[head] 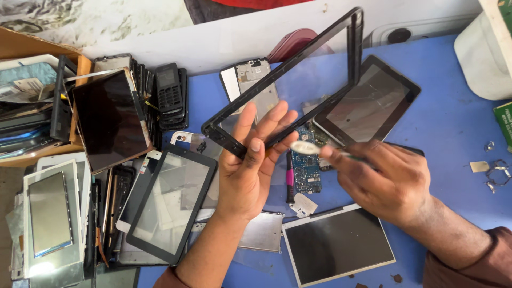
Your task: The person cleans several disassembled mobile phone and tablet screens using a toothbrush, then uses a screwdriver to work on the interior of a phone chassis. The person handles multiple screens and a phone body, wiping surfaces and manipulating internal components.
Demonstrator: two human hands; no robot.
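The left hand [250, 160] props a black tablet frame [298, 74] upright while the right hand [386, 178] pinches a thin tool [320, 150] beside it.

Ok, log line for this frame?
left hand: holds frame | right hand: holds tool near frame | table: screens, boards

- This is a small electronics repair workshop, and the blue-topped work table [453, 128] is crowded with stripped tablet and phone parts.
- At the left, a brown cardboard box [32, 48] is stuffed with old dark screens.
- Black keypad phone shells [169, 93] are stacked at the back.
- A bare blue circuit board [305, 168] lies mid-table.
- A loose grey-framed display panel [338, 244] sits up front, with small metal screws and clips [493, 170] to the right.
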